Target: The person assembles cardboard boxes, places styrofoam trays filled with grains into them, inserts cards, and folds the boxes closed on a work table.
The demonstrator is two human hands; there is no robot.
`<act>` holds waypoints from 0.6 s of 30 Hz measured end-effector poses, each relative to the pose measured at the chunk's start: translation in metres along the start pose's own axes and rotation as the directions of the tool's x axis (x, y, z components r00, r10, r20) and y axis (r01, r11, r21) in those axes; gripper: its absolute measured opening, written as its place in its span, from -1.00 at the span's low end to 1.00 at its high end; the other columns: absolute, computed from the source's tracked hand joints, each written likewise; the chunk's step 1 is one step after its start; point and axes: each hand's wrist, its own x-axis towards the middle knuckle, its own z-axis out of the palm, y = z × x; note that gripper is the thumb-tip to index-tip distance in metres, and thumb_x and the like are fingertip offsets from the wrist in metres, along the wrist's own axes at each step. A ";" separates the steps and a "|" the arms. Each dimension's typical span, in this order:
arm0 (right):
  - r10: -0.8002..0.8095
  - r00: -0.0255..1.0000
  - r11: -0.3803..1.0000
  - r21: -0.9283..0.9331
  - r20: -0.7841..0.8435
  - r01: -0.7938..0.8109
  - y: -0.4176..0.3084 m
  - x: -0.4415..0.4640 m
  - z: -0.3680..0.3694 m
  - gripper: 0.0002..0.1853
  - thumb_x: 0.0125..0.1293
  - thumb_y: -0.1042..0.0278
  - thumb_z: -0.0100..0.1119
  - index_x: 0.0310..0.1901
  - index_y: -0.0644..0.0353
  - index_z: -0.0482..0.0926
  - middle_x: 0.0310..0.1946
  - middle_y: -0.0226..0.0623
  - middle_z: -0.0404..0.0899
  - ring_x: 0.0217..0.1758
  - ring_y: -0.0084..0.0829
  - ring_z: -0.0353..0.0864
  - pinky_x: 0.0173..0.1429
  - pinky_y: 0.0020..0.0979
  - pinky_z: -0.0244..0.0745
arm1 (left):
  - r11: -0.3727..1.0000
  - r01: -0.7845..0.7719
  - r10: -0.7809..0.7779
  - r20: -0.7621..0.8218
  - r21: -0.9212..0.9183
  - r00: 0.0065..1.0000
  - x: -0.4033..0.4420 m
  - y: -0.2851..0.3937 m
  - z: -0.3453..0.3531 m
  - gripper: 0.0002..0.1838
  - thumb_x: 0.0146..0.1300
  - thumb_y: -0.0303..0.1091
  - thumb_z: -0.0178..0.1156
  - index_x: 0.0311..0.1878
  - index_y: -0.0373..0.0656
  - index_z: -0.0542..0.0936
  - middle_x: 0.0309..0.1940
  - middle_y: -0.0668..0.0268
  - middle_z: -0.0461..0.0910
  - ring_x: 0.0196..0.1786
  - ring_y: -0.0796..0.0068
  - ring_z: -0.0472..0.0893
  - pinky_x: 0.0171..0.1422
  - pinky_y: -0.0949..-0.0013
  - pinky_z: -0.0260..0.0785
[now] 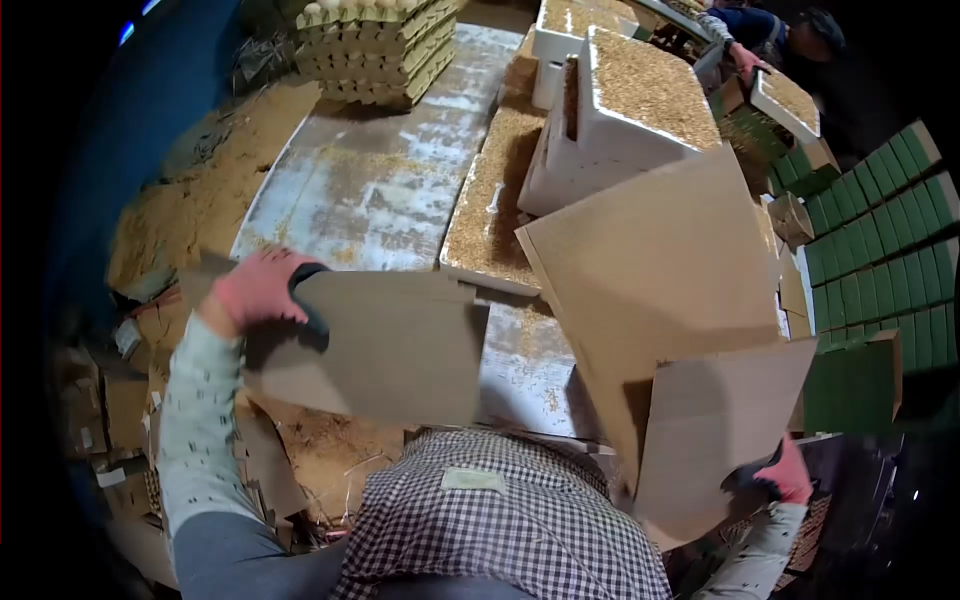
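My left hand [268, 290], in a pink glove with a dark palm, is closed over the top edge of a brown cardboard panel [395, 350] at the left. At the lower right my right hand [785, 475], gloved the same way, grips the edge of a smaller cardboard flap [715, 430]. Behind that flap a large cardboard panel [660, 260] stands tilted and hides part of the table. Whether the left and right pieces belong to one carton I cannot tell. A checked apron [480, 530] covers my front, below the cardboard.
A worn table [380, 190] bears stacked egg trays [375, 50] at the back left. White foam boxes [650, 90] topped with grainy husks stand right of centre. Green cartons [880, 220] are stacked at the right. A co-worker's gloved hand [745, 62] holds a white foam lid or tray [785, 105].
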 end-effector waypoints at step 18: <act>-0.142 0.823 0.812 0.540 0.551 -0.222 0.047 -0.054 0.000 -0.28 -0.13 0.44 0.44 0.15 0.30 0.37 -0.12 -0.31 0.61 -0.15 -0.58 0.55 -0.10 -0.52 0.51 | 0.751 -0.495 0.660 0.495 -0.436 0.565 0.097 0.366 0.017 -0.42 -0.14 -0.26 0.47 0.00 -0.21 0.54 -0.26 0.23 0.62 -0.34 0.59 0.57 -0.22 0.41 0.46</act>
